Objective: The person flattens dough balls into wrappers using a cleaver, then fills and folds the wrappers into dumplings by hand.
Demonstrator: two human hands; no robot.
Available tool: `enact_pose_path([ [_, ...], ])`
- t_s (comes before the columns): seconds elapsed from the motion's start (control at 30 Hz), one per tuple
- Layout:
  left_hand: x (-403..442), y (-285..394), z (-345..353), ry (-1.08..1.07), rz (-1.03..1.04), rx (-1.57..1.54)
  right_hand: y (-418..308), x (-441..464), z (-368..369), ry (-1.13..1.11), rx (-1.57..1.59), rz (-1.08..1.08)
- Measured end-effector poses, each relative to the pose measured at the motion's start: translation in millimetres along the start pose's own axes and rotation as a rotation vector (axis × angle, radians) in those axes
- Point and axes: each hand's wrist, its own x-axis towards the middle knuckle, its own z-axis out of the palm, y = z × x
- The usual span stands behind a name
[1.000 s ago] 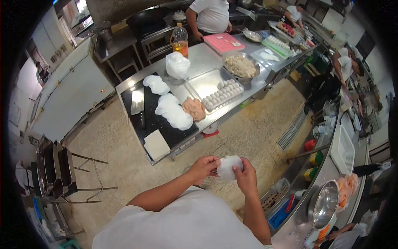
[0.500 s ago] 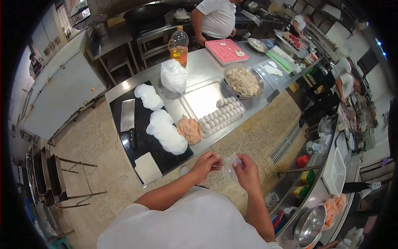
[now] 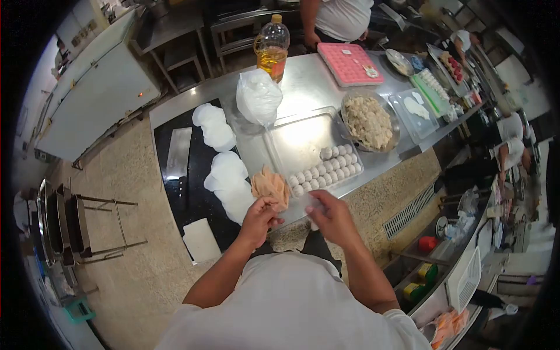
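My right hand (image 3: 335, 219) pinches a thin, translucent white sheet (image 3: 315, 209), partly hidden by the fingers; its kind is unclear. Across from it, my left hand (image 3: 260, 223) has its fingers curled together in front of a crumpled orange cloth (image 3: 270, 186); what they hold, if anything, I cannot make out. Both hands are at the table's near edge. White balls (image 3: 326, 170) stand in rows in a shallow metal tray (image 3: 300, 137) beyond them. Overlapping thin white rounds (image 3: 227, 182) lie on a black board (image 3: 195, 204) to the left.
A cleaver (image 3: 178, 153) and a folded white cloth (image 3: 202, 241) rest on the board. Behind stand a white plastic bag (image 3: 258, 96), an oil bottle (image 3: 273, 49), a bowl of pale filling (image 3: 367, 122) and a pink-topped box (image 3: 350, 64). A co-worker (image 3: 343, 20) stands across the table.
My view has shifted and the table looks nearer. Both hands are closer to the table edge and farther apart, the left now by the orange cloth. The translucent sheet stays in my right hand.
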Motion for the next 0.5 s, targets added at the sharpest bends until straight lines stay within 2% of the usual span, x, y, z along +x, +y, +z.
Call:
enact_pose_path([
  [0.03, 4, -4, 3, 0.034, 0.049, -0.098, -1, 10, -1, -0.13, 0.141, 0.064],
  [0.07, 11, -7, 5, 0.052, 0.049, -0.098, 1, 19, 0, -0.147, 0.146, 0.064],
  [0.13, 21, -13, 14, 0.049, -0.048, -0.389, 7, 36, -2, -0.314, 0.554, -0.09],
  [0.17, 24, -13, 17, 0.066, -0.174, -0.62, 15, 45, -5, -0.336, 0.556, -0.089],
  [0.23, 32, -6, 40, -0.05, -0.168, -0.756, 32, 65, -17, -0.407, 0.446, -0.165],
  [0.27, 37, -3, 58, -0.032, -0.137, -0.776, 35, 76, -33, -0.467, 0.237, -0.166],
  [0.3, 42, -1, 78, -0.046, -0.067, -0.716, 45, 83, -48, -0.507, 0.222, -0.176],
  [0.37, 51, -6, 109, -0.035, 0.014, -0.652, 64, 95, -72, -0.41, -0.086, -0.417],
  [0.43, 67, -14, 139, 0.025, 0.056, -0.831, 68, 110, -102, -0.452, -0.048, -0.433],
  [0.5, 78, -18, 158, -0.012, 0.119, -0.864, 66, 120, -130, -0.47, -0.166, -0.481],
])
